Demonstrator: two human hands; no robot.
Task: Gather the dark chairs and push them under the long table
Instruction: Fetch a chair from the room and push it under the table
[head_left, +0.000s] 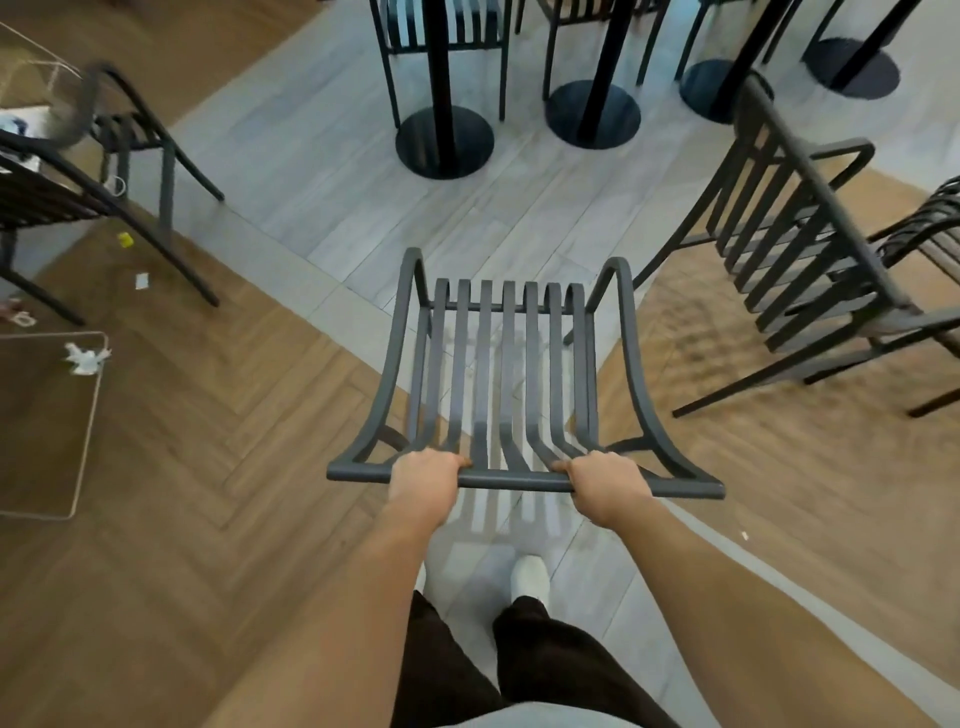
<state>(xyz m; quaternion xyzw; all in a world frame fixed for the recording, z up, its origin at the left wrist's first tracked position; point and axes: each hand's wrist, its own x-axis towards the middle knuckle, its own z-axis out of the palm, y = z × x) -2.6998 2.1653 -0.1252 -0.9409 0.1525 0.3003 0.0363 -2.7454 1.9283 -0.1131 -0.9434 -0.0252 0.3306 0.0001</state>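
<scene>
The long table's top lies beyond the upper edge; only its black posts (439, 78) and round bases (444, 141) show. The chairs (441, 31) behind them lose their backs there. The chair at right (810, 234) is motion-blurred. Both hands' fingertips curl out of sight under the held chair's top rail (514, 480)

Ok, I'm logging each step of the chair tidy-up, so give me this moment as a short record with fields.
held chair: dark slatted chair, gripped by its top rail
left hand: left hand curled round the rail
right hand: right hand curled round the rail
ahead: black round table bases with chairs tucked behind
loose chairs: one at right, one at left
floor: scraps of litter on the wood at left
</scene>
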